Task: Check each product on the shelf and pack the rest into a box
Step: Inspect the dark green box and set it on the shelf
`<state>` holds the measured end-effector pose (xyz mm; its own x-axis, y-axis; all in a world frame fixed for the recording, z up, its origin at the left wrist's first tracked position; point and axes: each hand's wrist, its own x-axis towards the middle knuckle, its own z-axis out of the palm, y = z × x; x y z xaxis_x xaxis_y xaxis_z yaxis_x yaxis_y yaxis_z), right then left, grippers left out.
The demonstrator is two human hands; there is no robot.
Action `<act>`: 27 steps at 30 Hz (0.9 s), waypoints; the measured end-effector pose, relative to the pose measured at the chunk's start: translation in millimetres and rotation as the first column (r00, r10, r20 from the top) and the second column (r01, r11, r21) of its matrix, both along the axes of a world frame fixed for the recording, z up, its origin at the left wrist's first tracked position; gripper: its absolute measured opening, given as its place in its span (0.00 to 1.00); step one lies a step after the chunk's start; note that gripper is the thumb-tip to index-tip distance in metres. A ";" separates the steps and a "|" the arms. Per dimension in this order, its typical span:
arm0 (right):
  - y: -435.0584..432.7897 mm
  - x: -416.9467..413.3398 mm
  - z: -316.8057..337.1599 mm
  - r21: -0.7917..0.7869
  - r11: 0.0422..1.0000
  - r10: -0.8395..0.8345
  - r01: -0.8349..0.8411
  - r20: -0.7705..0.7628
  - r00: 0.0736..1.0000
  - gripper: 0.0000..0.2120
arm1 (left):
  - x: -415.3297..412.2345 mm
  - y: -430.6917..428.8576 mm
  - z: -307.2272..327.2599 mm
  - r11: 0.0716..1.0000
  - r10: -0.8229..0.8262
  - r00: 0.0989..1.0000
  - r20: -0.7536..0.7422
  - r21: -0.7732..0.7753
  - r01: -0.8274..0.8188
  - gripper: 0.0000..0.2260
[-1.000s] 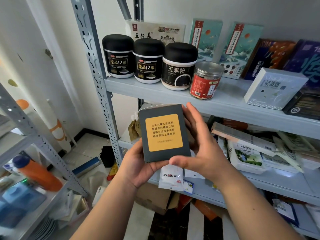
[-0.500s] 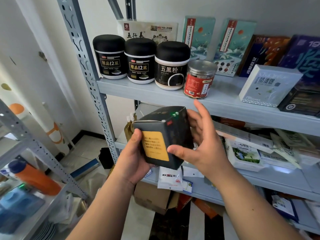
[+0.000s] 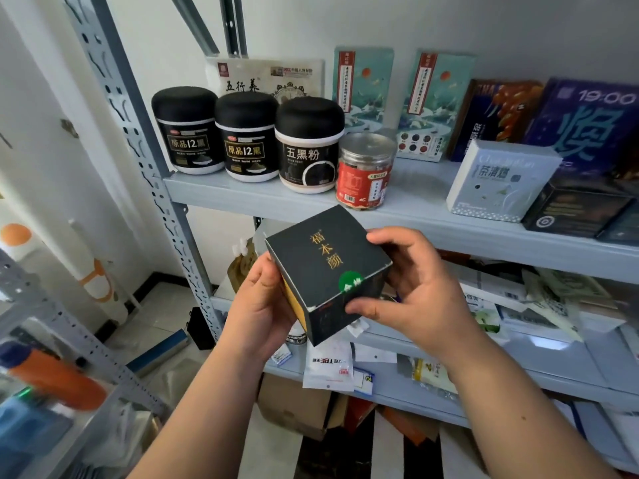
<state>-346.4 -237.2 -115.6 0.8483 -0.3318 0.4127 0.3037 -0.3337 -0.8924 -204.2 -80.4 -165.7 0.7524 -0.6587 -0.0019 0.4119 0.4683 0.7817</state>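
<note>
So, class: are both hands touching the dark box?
Touching. The head view shows the left hand gripping the dark box at its left side, the right hand pinching its right end.

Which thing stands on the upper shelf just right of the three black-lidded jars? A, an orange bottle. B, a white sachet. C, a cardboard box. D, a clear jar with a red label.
D: the clear jar with a red label stands on the upper shelf, close beside the rightmost black-lidded jar.
</note>
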 end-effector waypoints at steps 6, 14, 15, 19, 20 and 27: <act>-24.2 -9.3 13.5 -0.082 0.994 -0.069 0.067 -0.013 0.998 0.43 | -13.3 -25.2 30.8 0.995 -0.022 0.992 0.121 0.098 0.010 0.21; -53.3 -26.5 18.9 0.015 0.994 -0.108 0.108 0.006 0.994 0.51 | -39.1 -52.0 67.6 0.955 -0.165 0.905 0.392 0.291 0.048 0.26; -57.4 -27.9 21.1 0.025 0.992 -0.127 0.126 0.020 0.992 0.51 | -39.0 -53.6 72.8 0.947 -0.204 0.854 0.478 0.317 0.049 0.32; -76.1 -32.5 39.4 -0.028 0.981 -0.191 0.193 0.041 0.981 0.50 | -31.0 -62.9 107.1 0.925 -0.355 0.590 0.725 0.365 0.109 0.49; -80.3 -32.4 44.6 -0.074 0.973 -0.215 0.217 0.025 0.976 0.50 | -26.0 -67.0 117.1 0.918 -0.354 0.491 0.796 0.396 0.021 0.51; -105.9 -26.4 68.0 -0.259 0.916 -0.333 0.307 -0.062 0.941 0.51 | -8.9 -112.8 192.8 0.675 -0.684 -0.126 0.718 0.559 -0.481 0.49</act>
